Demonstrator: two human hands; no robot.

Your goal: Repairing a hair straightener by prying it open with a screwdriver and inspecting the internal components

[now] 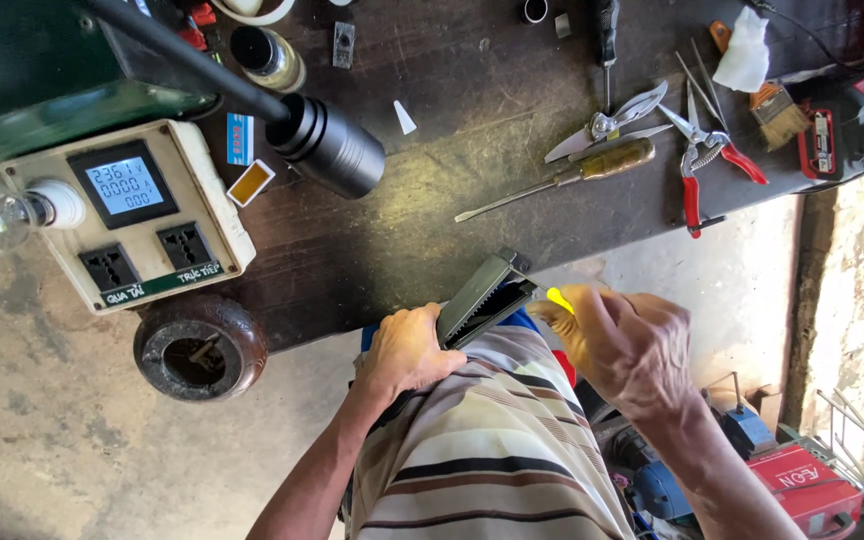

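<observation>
The left hand (407, 350) clamps a dark, ribbed rectangular housing (482, 298) against the lap, at the workbench (392, 240) edge. The right hand (624, 345) closes narrowly on a yellow-handled tool (558, 299) touching the housing's end. The housing appears rigid, light and smooth-sided; grip it across the long edges, clear of the ribs.

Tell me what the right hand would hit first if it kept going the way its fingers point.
The right hand, pinching a small yellow-tipped tool, points left toward the dark ribbed device that the left hand steadies. That device would likely come first, though depth is hard to judge.
</observation>
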